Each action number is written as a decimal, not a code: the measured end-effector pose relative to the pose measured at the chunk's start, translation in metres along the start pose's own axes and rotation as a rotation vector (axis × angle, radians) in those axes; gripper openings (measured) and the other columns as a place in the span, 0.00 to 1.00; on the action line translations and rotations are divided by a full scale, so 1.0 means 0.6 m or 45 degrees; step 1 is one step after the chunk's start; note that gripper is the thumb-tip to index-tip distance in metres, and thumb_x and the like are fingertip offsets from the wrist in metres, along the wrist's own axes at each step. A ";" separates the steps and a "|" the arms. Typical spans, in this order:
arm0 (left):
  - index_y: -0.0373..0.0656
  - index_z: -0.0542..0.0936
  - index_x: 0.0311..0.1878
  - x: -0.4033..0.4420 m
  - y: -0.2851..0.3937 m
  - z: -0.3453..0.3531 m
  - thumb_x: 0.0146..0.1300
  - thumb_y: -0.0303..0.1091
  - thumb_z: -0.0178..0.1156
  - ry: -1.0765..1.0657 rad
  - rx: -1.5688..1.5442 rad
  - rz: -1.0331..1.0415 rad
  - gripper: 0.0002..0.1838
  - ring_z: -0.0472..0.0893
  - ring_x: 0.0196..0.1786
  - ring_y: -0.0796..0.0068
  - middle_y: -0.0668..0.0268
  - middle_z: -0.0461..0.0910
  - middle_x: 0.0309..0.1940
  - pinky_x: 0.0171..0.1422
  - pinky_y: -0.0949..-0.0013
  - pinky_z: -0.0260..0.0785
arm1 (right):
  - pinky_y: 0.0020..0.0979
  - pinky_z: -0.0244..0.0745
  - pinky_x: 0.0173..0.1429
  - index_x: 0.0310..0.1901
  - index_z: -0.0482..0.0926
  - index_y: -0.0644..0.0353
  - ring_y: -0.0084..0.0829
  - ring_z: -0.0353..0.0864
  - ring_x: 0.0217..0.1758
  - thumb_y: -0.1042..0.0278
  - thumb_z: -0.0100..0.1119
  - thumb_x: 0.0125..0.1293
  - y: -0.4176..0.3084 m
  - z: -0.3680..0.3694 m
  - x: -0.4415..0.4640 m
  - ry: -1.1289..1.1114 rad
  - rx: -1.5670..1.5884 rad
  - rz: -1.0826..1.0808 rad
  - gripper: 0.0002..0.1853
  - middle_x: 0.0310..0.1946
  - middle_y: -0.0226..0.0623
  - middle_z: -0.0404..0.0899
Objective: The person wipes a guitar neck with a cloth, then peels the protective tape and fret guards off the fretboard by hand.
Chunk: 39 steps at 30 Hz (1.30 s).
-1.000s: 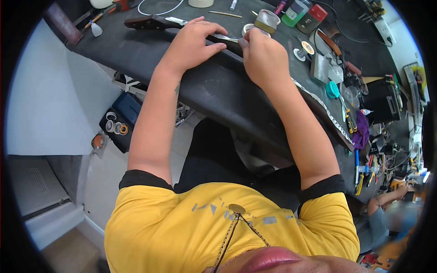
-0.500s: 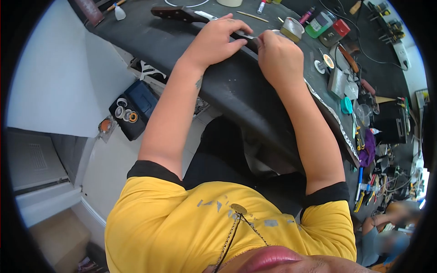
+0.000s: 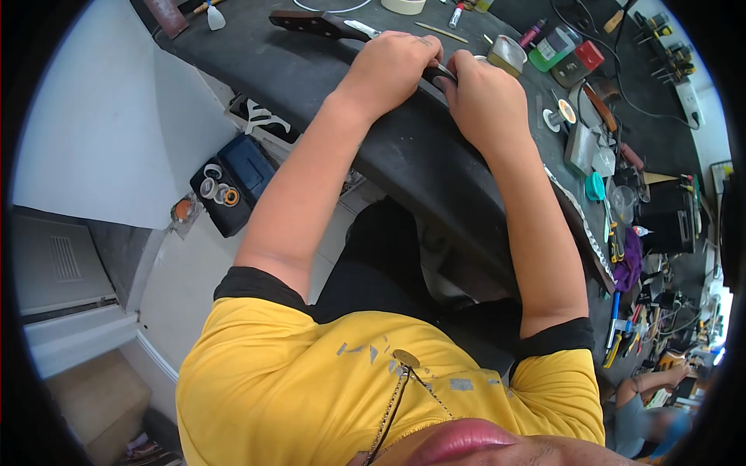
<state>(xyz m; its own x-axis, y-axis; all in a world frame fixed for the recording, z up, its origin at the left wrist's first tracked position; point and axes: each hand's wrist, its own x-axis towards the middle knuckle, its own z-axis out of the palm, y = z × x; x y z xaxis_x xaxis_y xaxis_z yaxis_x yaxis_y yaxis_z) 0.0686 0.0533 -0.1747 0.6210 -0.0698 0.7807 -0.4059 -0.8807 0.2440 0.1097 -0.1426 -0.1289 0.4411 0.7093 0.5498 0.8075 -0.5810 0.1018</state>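
A dark guitar headstock (image 3: 307, 23) points to the upper left on the bench, and its neck runs under both hands. My left hand (image 3: 396, 70) is closed over the neck, its fingers curled down and mostly hidden. Close beside it, my right hand (image 3: 488, 97) is closed too, with its thumb pressed near a thin, light-coloured strip (image 3: 447, 70) between the hands. What either hand grips there is hidden. A pale shiny piece (image 3: 362, 29) shows between the headstock and my left hand.
The dark bench (image 3: 420, 163) has a padded-looking front edge. To the right are a tin (image 3: 507, 56), a green-liquid bottle (image 3: 553, 48), a solder spool (image 3: 561, 115), a purple cloth (image 3: 628, 260) and several tools. An open toolbox (image 3: 233, 186) stands below left. Another person (image 3: 649, 412) is at lower right.
My left hand has shifted right, closer to my right hand. Its fingers, spread before, are now curled. The view has moved slightly, so the bench appears a little lower and further right.
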 end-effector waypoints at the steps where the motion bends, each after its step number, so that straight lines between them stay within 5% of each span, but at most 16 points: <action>1: 0.42 0.88 0.51 0.002 -0.002 -0.005 0.78 0.30 0.65 -0.056 -0.022 -0.004 0.05 0.91 0.49 0.48 0.55 0.92 0.41 0.53 0.51 0.81 | 0.49 0.86 0.42 0.43 0.85 0.59 0.51 0.93 0.35 0.61 0.73 0.75 0.004 0.007 -0.002 0.037 0.015 0.021 0.11 0.30 0.46 0.90; 7: 0.43 0.90 0.55 0.012 -0.048 -0.090 0.74 0.34 0.73 0.002 -0.015 -0.021 0.11 0.91 0.50 0.47 0.55 0.92 0.41 0.55 0.49 0.82 | 0.49 0.86 0.44 0.44 0.85 0.59 0.51 0.93 0.38 0.61 0.73 0.75 0.012 0.025 -0.007 0.114 0.135 0.067 0.10 0.33 0.46 0.91; 12: 0.46 0.93 0.56 -0.016 -0.102 -0.072 0.68 0.30 0.77 -0.107 -0.233 -0.056 0.14 0.92 0.50 0.54 0.60 0.95 0.49 0.83 0.53 0.75 | 0.50 0.88 0.47 0.44 0.84 0.60 0.50 0.93 0.42 0.63 0.72 0.74 -0.021 0.007 0.012 0.083 0.178 -0.009 0.09 0.40 0.45 0.92; 15: 0.47 0.94 0.58 -0.027 -0.115 -0.052 0.68 0.29 0.76 -0.036 -0.277 -0.116 0.15 0.92 0.51 0.56 0.60 0.95 0.51 0.92 0.51 0.66 | 0.50 0.88 0.48 0.44 0.84 0.60 0.50 0.94 0.42 0.66 0.71 0.72 -0.024 0.038 0.035 0.162 0.157 -0.180 0.08 0.42 0.45 0.92; 21: 0.49 0.94 0.59 -0.030 -0.123 -0.048 0.66 0.27 0.76 0.069 -0.219 -0.079 0.18 0.92 0.55 0.55 0.60 0.95 0.52 0.93 0.52 0.66 | 0.48 0.88 0.46 0.43 0.84 0.61 0.50 0.94 0.42 0.69 0.70 0.69 -0.037 0.056 0.066 0.083 0.038 -0.121 0.07 0.37 0.44 0.92; 25: 0.49 0.93 0.60 -0.024 -0.134 -0.047 0.67 0.28 0.74 0.006 -0.258 -0.053 0.18 0.92 0.55 0.52 0.58 0.95 0.51 0.92 0.52 0.67 | 0.48 0.88 0.43 0.40 0.83 0.61 0.50 0.95 0.38 0.63 0.69 0.76 -0.026 0.077 0.065 0.219 0.018 -0.033 0.10 0.34 0.45 0.92; 30: 0.41 0.91 0.57 -0.024 -0.126 -0.038 0.61 0.30 0.77 0.155 0.114 0.052 0.20 0.87 0.67 0.51 0.58 0.93 0.56 0.86 0.46 0.71 | 0.51 0.87 0.46 0.47 0.87 0.62 0.53 0.95 0.40 0.59 0.68 0.80 -0.026 0.070 0.081 0.082 0.077 0.079 0.13 0.37 0.48 0.93; 33: 0.41 0.90 0.62 -0.029 -0.086 -0.070 0.69 0.39 0.73 0.160 0.499 -0.106 0.21 0.82 0.76 0.46 0.52 0.92 0.61 0.85 0.31 0.65 | 0.51 0.87 0.49 0.45 0.87 0.62 0.53 0.95 0.43 0.60 0.69 0.79 -0.038 0.060 0.092 0.058 0.173 0.025 0.12 0.39 0.47 0.93; 34: 0.44 0.90 0.63 -0.034 -0.102 -0.064 0.61 0.41 0.78 0.045 0.296 -0.268 0.27 0.72 0.85 0.48 0.55 0.89 0.66 0.90 0.22 0.48 | 0.50 0.87 0.49 0.45 0.87 0.62 0.53 0.94 0.44 0.60 0.69 0.79 -0.040 0.062 0.094 0.039 0.153 -0.011 0.12 0.38 0.47 0.93; 39: 0.42 0.90 0.63 -0.040 -0.123 -0.064 0.59 0.35 0.75 0.050 0.272 -0.237 0.27 0.74 0.84 0.49 0.55 0.90 0.65 0.90 0.25 0.51 | 0.50 0.88 0.49 0.42 0.85 0.63 0.53 0.94 0.43 0.64 0.68 0.76 -0.038 0.081 0.107 0.075 0.078 -0.118 0.10 0.36 0.46 0.92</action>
<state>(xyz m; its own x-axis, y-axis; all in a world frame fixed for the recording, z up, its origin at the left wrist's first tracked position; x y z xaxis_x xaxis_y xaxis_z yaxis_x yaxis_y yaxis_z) 0.0577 0.1377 -0.1896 0.6435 0.1166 0.7565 -0.1345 -0.9557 0.2617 0.1385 -0.0642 -0.1364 0.3415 0.7332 0.5881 0.8668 -0.4876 0.1046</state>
